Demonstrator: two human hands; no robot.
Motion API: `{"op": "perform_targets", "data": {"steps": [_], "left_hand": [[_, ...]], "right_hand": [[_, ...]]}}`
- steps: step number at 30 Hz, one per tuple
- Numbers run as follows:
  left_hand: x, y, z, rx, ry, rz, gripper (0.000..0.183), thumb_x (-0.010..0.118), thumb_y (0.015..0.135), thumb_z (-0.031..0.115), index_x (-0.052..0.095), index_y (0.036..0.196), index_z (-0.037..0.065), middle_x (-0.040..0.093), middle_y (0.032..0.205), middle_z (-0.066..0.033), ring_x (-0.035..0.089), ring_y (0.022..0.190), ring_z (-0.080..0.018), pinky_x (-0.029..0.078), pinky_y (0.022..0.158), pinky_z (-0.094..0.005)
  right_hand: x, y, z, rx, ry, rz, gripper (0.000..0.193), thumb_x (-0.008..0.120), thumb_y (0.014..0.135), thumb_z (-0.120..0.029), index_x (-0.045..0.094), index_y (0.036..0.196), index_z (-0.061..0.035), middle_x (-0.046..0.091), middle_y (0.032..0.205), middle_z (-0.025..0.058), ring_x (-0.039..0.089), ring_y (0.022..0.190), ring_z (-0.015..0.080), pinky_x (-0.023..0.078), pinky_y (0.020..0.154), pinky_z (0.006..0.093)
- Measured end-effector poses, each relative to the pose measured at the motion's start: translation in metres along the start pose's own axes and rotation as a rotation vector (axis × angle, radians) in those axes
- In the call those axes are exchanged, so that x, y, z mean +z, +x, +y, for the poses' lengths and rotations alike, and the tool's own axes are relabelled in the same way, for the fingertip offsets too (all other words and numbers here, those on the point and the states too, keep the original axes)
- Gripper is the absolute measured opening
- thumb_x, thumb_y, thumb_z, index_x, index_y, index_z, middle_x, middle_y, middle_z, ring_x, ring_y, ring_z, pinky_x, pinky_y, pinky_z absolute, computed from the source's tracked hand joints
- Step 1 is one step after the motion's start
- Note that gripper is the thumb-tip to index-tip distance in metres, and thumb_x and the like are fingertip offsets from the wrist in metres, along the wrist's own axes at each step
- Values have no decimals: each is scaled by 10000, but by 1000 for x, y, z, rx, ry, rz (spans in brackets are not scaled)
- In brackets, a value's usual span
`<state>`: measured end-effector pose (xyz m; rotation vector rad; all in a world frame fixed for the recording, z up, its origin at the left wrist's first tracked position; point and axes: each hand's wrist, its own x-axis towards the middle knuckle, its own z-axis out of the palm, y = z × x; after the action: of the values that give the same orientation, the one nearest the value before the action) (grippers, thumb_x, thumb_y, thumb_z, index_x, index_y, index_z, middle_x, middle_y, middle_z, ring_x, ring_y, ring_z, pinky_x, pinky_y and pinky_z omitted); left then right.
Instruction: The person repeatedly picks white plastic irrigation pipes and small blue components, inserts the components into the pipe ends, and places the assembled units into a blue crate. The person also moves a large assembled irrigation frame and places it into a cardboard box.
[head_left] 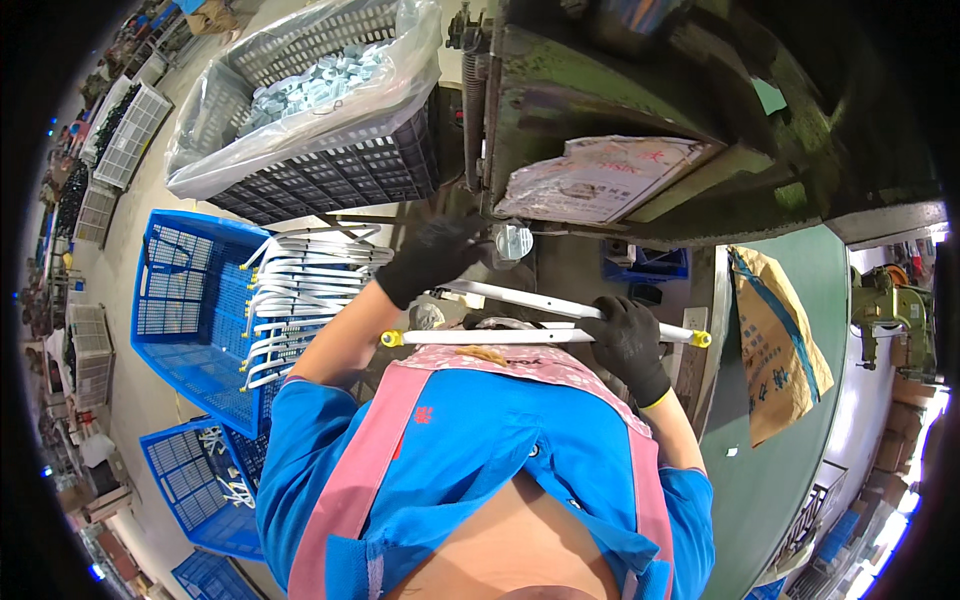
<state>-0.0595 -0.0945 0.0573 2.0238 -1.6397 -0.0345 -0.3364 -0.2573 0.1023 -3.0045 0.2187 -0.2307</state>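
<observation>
My right hand point(627, 345), in a black glove, is closed around a white tube frame point(500, 337) at waist height. One long tube lies crosswise before my apron, with yellow ends at left and right; a second slants up to the left. My left hand point(437, 258), also gloved in black, reaches up beside the green machine point(600, 100). Its fingers are blurred and partly hidden, close to a pale round part point(513, 243) under the machine's edge. Whether they hold anything cannot be made out.
On the left, a blue crate point(200, 300) bears several bent white tubes point(300, 300) with yellow tips. Behind it stands a black crate point(340, 170) lined with clear plastic, full of pale small parts point(320, 85). A brown sack point(785, 340) lies on a green surface point(770, 480) at right.
</observation>
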Motion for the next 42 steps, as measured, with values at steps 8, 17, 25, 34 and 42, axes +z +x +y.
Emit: {"op": "perform_targets", "data": {"steps": [8, 17, 25, 34, 42], "left_hand": [[-46, -1, -27, -4, -182, -76, 346, 747, 785, 226, 666, 1087, 80, 675, 989, -145, 661, 862, -299, 524, 735, -383], [28, 49, -9, 462, 19, 182, 351, 691, 755, 287, 649, 1053, 108, 672, 903, -150, 668, 770, -305, 529, 647, -412], [-1, 25, -5, 56, -67, -167, 333, 688, 822, 347, 674, 1028, 86, 679, 888, -143, 663, 841, -305, 516, 735, -401], [-84, -41, -65, -376, -229, -304, 360, 756, 786, 276, 685, 1060, 54, 692, 985, -158, 674, 909, -301, 515, 790, -351], [-62, -28, -87, -369, -399, 41, 261, 709, 827, 168, 681, 1049, 35, 701, 865, -150, 696, 734, -208, 519, 666, -323]], "right_hand": [[1, 40, -8, -105, 37, 97, 141, 706, 659, -179, 707, 800, -179, 608, 911, 50, 609, 811, 245, 491, 646, 376], [5, 47, -17, -201, 40, 61, 192, 740, 616, -272, 685, 792, -223, 583, 926, 30, 597, 810, 237, 483, 621, 369], [8, 45, -11, -191, 33, 125, 163, 711, 646, -212, 693, 806, -237, 596, 886, 24, 604, 768, 238, 484, 598, 362], [3, 63, -10, -20, 25, 165, 219, 659, 592, -64, 647, 805, -113, 597, 849, 65, 603, 777, 291, 488, 613, 402], [11, 80, -8, 9, 131, 235, 242, 623, 632, -66, 667, 863, -124, 606, 860, 96, 594, 785, 335, 463, 630, 432]]}}
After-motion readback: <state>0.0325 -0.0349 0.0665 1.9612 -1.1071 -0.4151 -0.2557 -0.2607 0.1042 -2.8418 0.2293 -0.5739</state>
